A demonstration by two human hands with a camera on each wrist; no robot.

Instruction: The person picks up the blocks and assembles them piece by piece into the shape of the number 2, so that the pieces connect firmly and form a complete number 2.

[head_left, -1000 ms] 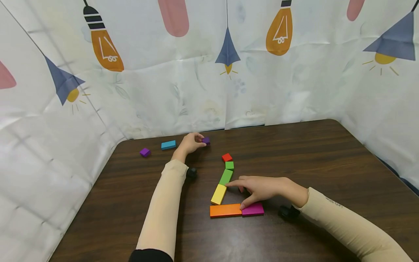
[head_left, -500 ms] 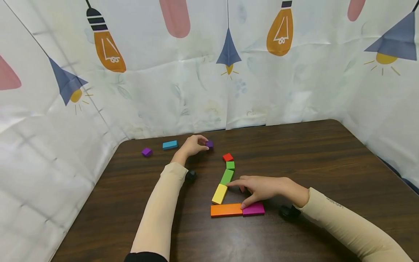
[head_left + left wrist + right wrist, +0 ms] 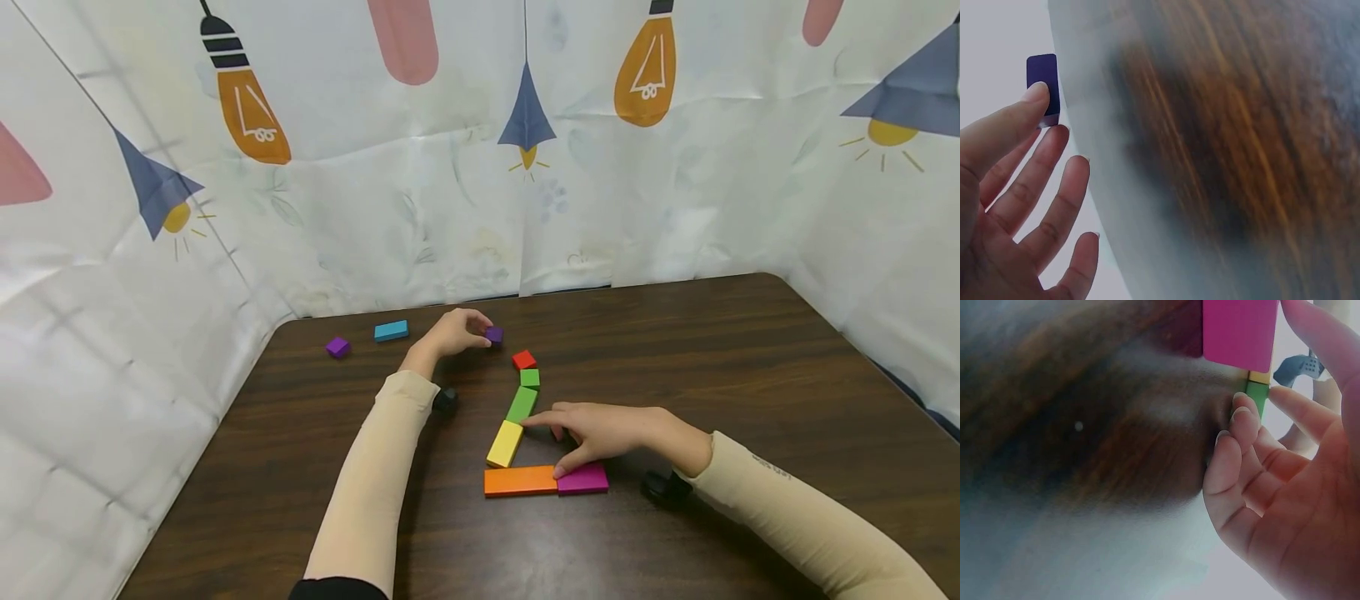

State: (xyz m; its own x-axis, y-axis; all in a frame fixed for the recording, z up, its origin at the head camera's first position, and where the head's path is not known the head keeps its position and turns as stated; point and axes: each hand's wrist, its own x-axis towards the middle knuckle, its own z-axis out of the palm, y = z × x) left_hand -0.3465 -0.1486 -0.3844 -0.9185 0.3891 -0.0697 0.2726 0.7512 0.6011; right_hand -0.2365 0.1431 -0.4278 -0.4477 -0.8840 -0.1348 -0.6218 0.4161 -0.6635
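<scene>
My left hand (image 3: 452,333) pinches a small dark purple block (image 3: 494,335) between thumb and fingers near the far side of the table; the left wrist view shows the thumb over this block (image 3: 1044,69). In front of me an orange block (image 3: 521,481) and a magenta block (image 3: 583,478) lie end to end. Above them a slanting line holds a yellow block (image 3: 505,444), a long green block (image 3: 522,404), a small green block (image 3: 529,378) and a red block (image 3: 523,359). My right hand (image 3: 600,431) has its index fingertip at the yellow-green joint and its thumb at the orange-magenta joint.
On the far left of the dark wooden table (image 3: 720,350) lie a blue block (image 3: 391,331) and another purple block (image 3: 338,347). A white patterned cloth (image 3: 420,208) hangs behind the table and at its sides.
Gripping the purple block, my left hand has moved right and slightly nearer, towards the red block. The right hand and the arranged blocks stay in place; the head view has shifted slightly.
</scene>
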